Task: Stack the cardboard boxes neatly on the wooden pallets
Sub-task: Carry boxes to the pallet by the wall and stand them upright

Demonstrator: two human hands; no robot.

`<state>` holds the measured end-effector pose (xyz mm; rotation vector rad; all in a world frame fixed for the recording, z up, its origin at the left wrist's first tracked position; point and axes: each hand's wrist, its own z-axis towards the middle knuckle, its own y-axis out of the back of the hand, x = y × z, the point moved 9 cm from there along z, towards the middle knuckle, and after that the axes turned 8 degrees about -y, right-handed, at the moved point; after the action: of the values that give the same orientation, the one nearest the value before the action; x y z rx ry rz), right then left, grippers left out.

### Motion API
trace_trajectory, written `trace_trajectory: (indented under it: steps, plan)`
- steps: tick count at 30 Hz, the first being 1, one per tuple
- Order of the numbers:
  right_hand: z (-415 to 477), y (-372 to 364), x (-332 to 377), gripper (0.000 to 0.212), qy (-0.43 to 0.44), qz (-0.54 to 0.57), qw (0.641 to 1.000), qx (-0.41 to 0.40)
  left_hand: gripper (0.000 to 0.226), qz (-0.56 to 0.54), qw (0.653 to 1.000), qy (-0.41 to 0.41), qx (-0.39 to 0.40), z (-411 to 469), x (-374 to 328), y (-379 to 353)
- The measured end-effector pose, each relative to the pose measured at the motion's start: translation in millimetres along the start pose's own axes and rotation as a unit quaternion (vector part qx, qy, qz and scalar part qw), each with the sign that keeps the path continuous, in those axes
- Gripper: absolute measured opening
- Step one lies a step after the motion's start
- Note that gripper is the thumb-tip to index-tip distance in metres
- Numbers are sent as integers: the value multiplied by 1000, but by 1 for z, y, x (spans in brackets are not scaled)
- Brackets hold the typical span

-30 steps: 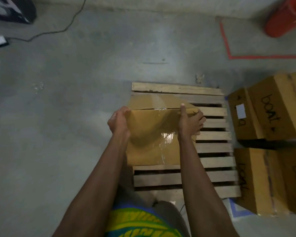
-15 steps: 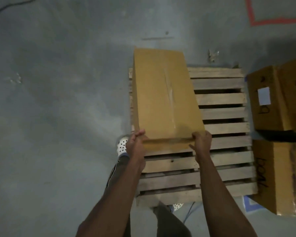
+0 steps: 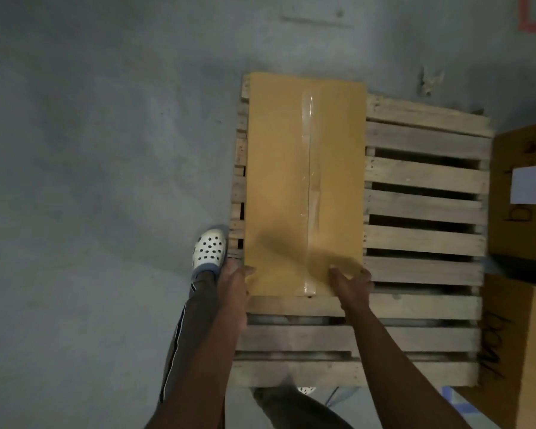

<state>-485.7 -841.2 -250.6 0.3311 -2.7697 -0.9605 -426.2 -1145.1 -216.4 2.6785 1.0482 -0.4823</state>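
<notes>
The left grip [image 3: 234,283] and right grip [image 3: 351,281] each hold a near corner of the cardboard box [image 3: 304,181], which lies beyond them on the wooden pallet [image 3: 424,205]. An uneven push may skew it over the edge on the left grip's side.

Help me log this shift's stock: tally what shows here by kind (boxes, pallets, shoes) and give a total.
Brown cardboard boxes: 3, the taped box, the white-labelled box, the scribbled-on box.
Slatted wooden pallet: 1
White perforated clogs: 2, the left clog, the right clog mostly hidden.
Total: 6
</notes>
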Motion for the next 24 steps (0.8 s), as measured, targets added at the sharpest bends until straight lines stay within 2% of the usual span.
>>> trace_trajectory:
  steps: [2, 4, 6, 11, 17, 24]
  plan:
    - [3, -7, 3, 102, -6, -3, 1000, -23, 32, 71, 997, -3, 22, 6, -5, -8]
    - [5, -11, 4, 102, -17, 0, 999, -34, 43, 118, 991, -6, 66, 10, -8, -21]
    - [4, -10, 7, 99, -7, -1, 999, -38, 61, 123, 988, -29, 83, 15, -13, -28]
    - [-2, -5, 32, 105, 74, -21, 996, -48, 82, 139, 983, -84, 88, 29, -36, -30]
    - [-20, -25, 35, 104, 55, -29, 996, -56, 100, 135, 983, -76, 93, 54, -44, -11]
    - [-19, -27, 48, 122, 26, -67, 997, -36, 93, 226, 961, -87, 133, 60, -56, -4]
